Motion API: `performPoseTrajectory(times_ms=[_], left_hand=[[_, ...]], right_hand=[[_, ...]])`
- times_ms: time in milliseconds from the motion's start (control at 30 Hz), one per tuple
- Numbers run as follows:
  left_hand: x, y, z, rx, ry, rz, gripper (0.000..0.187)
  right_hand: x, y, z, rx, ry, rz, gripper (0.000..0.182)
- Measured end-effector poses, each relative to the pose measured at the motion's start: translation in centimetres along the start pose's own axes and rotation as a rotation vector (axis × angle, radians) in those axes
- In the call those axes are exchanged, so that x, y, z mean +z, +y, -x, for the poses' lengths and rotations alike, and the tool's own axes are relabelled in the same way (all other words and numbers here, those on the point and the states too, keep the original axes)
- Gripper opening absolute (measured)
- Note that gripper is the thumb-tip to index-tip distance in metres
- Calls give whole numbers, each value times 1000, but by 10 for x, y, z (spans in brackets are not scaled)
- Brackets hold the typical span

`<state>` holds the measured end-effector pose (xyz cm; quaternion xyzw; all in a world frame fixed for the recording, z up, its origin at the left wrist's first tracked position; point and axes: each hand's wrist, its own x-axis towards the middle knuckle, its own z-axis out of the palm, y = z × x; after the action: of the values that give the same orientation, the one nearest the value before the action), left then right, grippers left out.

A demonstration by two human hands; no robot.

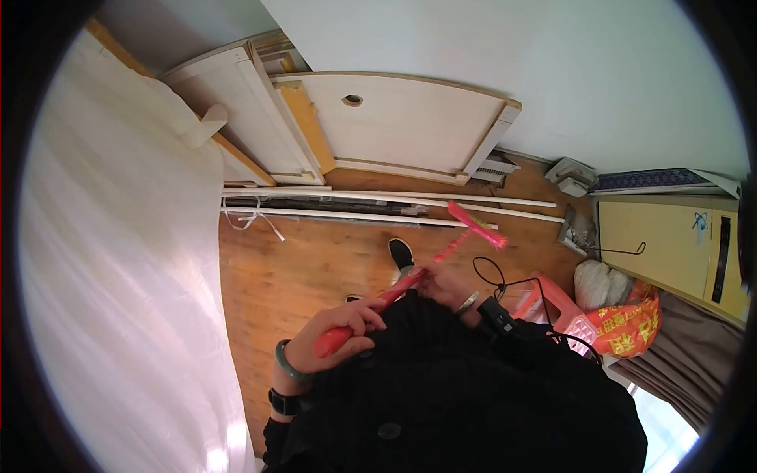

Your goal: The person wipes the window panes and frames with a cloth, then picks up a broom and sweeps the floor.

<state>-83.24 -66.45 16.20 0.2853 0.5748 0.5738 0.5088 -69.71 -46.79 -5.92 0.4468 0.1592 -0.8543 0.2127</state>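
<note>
I hold a red-handled cleaning brush diagonally in front of my body. Its pink T-shaped head with short bristles points away from me, toward the upper right. My left hand is closed around the thick lower end of the handle. Farther up, my right hand grips the handle near the thinner pink shaft; some of those fingers are hidden from view. The brush head is over the wooden floor, apart from the white poles lying beyond it.
White poles lie along the wall, before leaning white panels. White cloth hangs at left. A yellow cabinet, a pink plastic stool and an orange bag stand at right. A black cable loops by my right wrist.
</note>
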Motion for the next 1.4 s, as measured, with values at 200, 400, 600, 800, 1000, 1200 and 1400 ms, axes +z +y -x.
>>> performPoseTrajectory(times_ms=[200,400,600,800,1000,1200,1400], left_hand=[[9,14,29,9,55,-58,21],[27,13,48,19,85,-56,22],[44,6,74,76,77,-89,22],[72,-15,114,136,152,-80,21],[113,-58,151,156,227,-36,19],[147,-88,169,153,320,53,17],[173,-117,166,208,350,16,14]], right_hand=[[18,14,0,96,-107,-56,14],[21,25,9,135,-159,-9,14],[11,45,18,115,-139,55,14],[0,71,30,138,-163,89,13],[-21,110,35,117,-17,175,14],[-57,131,24,76,-185,213,14],[-69,131,10,41,-65,136,16]])
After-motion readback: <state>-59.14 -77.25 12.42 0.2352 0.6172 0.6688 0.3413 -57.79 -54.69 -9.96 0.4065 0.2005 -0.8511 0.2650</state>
